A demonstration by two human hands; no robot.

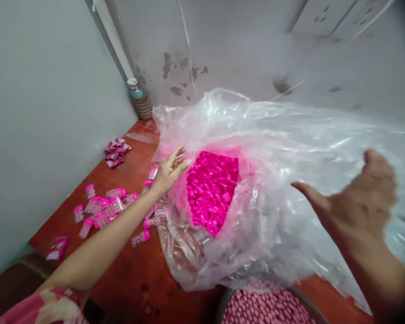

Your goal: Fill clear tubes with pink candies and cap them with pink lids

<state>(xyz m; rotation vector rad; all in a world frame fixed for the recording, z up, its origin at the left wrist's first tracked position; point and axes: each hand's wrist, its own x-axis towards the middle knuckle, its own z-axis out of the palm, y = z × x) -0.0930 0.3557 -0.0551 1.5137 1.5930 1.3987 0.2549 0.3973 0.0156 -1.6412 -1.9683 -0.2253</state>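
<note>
A large clear plastic bag (276, 216) lies spread across the table, and its mouth gapes to show many bright pink plastic caps (211, 193). My left hand (171, 168) is at the left rim of that opening, fingers apart and nothing held; whether it touches the plastic I cannot tell. Over the right part of the bag, my right hand (361, 202) is raised with thumb spread, slightly blurred and holding nothing. Below the bag sits a round container of pink candy balls (266, 306), cut off by the lower edge.
Several small pink-capped bottles filled with pink balls (113, 206) lie left of the bag on the red table (128, 265). Pink sachets (116, 150) are piled farther back, with another sachet (58, 249) near the left edge. A narrow bottle (139, 99) stands in the wall corner.
</note>
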